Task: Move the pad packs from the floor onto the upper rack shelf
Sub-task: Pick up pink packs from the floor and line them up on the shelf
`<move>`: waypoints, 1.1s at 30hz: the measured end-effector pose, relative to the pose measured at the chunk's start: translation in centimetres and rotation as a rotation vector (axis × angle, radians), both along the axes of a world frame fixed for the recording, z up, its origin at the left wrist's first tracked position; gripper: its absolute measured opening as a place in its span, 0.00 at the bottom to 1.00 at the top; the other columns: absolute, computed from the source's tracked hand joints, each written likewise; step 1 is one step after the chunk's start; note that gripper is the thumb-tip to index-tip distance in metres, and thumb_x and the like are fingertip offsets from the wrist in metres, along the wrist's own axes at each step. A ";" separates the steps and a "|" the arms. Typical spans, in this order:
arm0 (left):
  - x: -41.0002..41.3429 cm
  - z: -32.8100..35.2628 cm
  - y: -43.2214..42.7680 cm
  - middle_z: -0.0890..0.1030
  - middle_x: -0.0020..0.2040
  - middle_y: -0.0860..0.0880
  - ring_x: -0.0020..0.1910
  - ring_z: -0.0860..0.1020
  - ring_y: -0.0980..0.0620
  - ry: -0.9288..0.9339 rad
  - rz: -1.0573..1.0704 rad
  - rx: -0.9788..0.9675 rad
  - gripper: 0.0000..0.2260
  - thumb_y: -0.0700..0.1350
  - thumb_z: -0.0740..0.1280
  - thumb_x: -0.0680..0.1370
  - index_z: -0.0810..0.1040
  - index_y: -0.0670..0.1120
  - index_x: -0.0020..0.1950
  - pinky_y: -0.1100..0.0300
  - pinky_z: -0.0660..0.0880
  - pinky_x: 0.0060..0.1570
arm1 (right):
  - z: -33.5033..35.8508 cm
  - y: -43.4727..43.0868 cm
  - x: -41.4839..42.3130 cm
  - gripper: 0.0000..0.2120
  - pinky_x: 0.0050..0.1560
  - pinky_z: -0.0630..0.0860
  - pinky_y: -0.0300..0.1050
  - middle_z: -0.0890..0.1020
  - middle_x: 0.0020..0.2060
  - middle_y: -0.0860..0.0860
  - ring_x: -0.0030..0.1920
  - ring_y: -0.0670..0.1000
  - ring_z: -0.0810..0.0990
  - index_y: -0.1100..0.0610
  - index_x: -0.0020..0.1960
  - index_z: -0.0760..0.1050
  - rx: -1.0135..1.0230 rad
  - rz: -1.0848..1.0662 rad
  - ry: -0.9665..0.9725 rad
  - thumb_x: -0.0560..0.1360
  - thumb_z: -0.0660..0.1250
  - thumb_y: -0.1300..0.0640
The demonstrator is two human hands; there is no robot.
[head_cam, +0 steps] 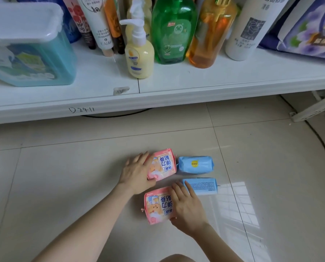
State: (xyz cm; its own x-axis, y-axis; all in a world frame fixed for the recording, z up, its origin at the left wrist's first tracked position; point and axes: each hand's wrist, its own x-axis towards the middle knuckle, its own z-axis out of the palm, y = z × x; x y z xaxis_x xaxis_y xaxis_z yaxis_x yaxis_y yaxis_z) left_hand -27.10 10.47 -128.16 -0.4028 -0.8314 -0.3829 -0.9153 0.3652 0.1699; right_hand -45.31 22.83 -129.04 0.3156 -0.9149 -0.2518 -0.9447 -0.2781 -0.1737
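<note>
Landmark: the white rack shelf (176, 87), crowded with bottles; all places below are given from it
Far pink pack (164, 165): flat on the floor tiles (63, 176), in front of the shelf edge; the left hand (137, 173) lies on its left side
Near pink pack (158, 205): also on the floor, farther from the shelf than the first one; the right hand (188, 207) covers its right side
Blue packs: one (195, 165) just beside the far pink pack, at the same depth from the shelf; the other (201, 186) behind it, farther from the shelf; nobody touches them
Left hand state: fingers spread over the pack top, thumb at the near edge; it seems closing, not yet lifting
Right hand state: fingers half bent over the pack, thumb under the near corner; a grip is starting, I judge
Progress: all four packs are on the floor; nothing is moved yet
How to do it well: take each pink pack by its two long edges, because the wrapper is soft and slippery; lift straight up, so the neighbour blue packs are not pushed
Caution: the shelf in view is low and full; free room is only at its front edge, beside the yellow pump bottle (139, 53); whether this is the upper shelf I cannot tell
</note>
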 end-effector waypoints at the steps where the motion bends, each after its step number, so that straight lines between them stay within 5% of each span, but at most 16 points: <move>1: -0.2 -0.1 -0.2 0.54 0.79 0.50 0.77 0.56 0.49 0.031 -0.005 0.010 0.41 0.64 0.64 0.72 0.50 0.50 0.79 0.47 0.57 0.73 | -0.1 0.0 0.2 0.44 0.65 0.70 0.54 0.82 0.55 0.55 0.59 0.55 0.80 0.60 0.58 0.79 -0.011 0.010 -0.008 0.46 0.79 0.42; 6: -1.0 -0.6 -0.2 0.56 0.78 0.51 0.72 0.65 0.46 0.074 0.012 0.058 0.49 0.66 0.69 0.66 0.49 0.50 0.79 0.51 0.62 0.70 | -0.5 0.2 1.4 0.44 0.63 0.74 0.50 0.80 0.49 0.51 0.50 0.53 0.81 0.57 0.60 0.77 0.010 0.010 -0.059 0.46 0.78 0.43; 12: -2.0 -0.8 -0.2 0.66 0.70 0.48 0.64 0.72 0.46 0.225 0.151 0.133 0.45 0.52 0.76 0.66 0.55 0.48 0.76 0.54 0.72 0.59 | 0.1 1.0 2.0 0.41 0.47 0.80 0.40 0.78 0.46 0.49 0.43 0.49 0.79 0.55 0.56 0.72 0.103 -0.098 -0.158 0.45 0.77 0.45; 16: -1.6 -0.2 -0.2 0.70 0.64 0.49 0.59 0.75 0.46 0.277 0.211 0.144 0.42 0.49 0.77 0.64 0.61 0.49 0.73 0.55 0.73 0.54 | 1.0 1.9 1.4 0.41 0.41 0.78 0.38 0.78 0.48 0.48 0.44 0.49 0.79 0.54 0.56 0.71 0.164 -0.178 -0.151 0.44 0.77 0.47; 19: -0.5 1.0 0.3 0.70 0.61 0.49 0.56 0.77 0.45 0.269 0.244 0.133 0.40 0.49 0.76 0.63 0.62 0.49 0.71 0.54 0.75 0.51 | 2.6 2.3 1.0 0.37 0.44 0.78 0.41 0.75 0.56 0.49 0.53 0.51 0.77 0.55 0.62 0.69 0.235 -0.187 -0.159 0.55 0.75 0.52; 26: 2.1 7.8 2.3 0.72 0.60 0.49 0.54 0.77 0.43 0.226 0.298 0.113 0.38 0.50 0.75 0.64 0.63 0.49 0.71 0.52 0.77 0.49 | 9.8 3.5 0.8 0.34 0.36 0.75 0.40 0.75 0.52 0.48 0.48 0.51 0.77 0.53 0.58 0.69 0.234 -0.254 -0.177 0.53 0.74 0.53; 33: 4.6 18.8 4.8 0.72 0.60 0.48 0.55 0.74 0.41 0.161 0.364 0.084 0.37 0.48 0.74 0.65 0.64 0.48 0.71 0.50 0.77 0.47 | 20.3 4.5 0.3 0.36 0.40 0.79 0.43 0.76 0.51 0.48 0.48 0.51 0.78 0.55 0.59 0.71 0.219 -0.260 -0.140 0.52 0.75 0.50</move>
